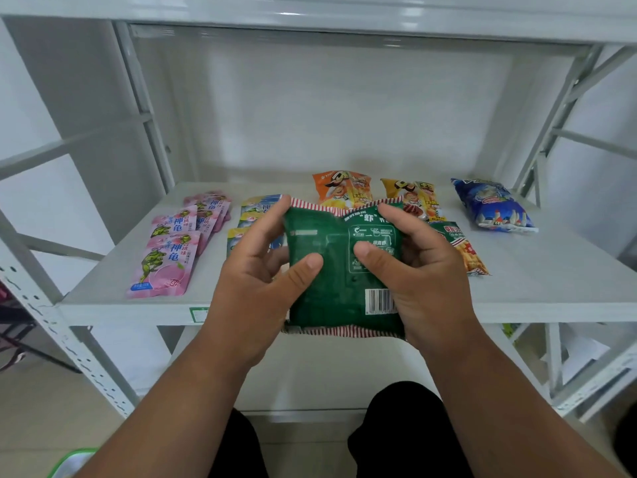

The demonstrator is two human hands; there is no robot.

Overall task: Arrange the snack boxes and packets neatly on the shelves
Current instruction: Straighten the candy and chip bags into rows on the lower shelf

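Note:
A green snack packet [331,291] with red-and-white striped ends and a barcode is held back side up over the front edge of the white shelf [537,284]. My left hand [255,277] grips its left side, thumb on top. My right hand [417,270] grips its right side, thumb pressed on the middle. On the shelf lie several pink turtle pouches [172,257] at the left, blue-and-yellow pouches [255,208] partly hidden behind my left hand, two orange-yellow crisp packets [344,188] [413,196] at the back, a matching green fries packet [465,246] behind my right hand, and a blue packet [493,205] at the right.
White metal uprights [148,108] [551,132] frame the shelf, with another shelf board overhead [310,15] and a lower shelf [310,381] beneath. A green-rimmed container corner [72,460] shows at bottom left. My dark trousers [410,436] are below.

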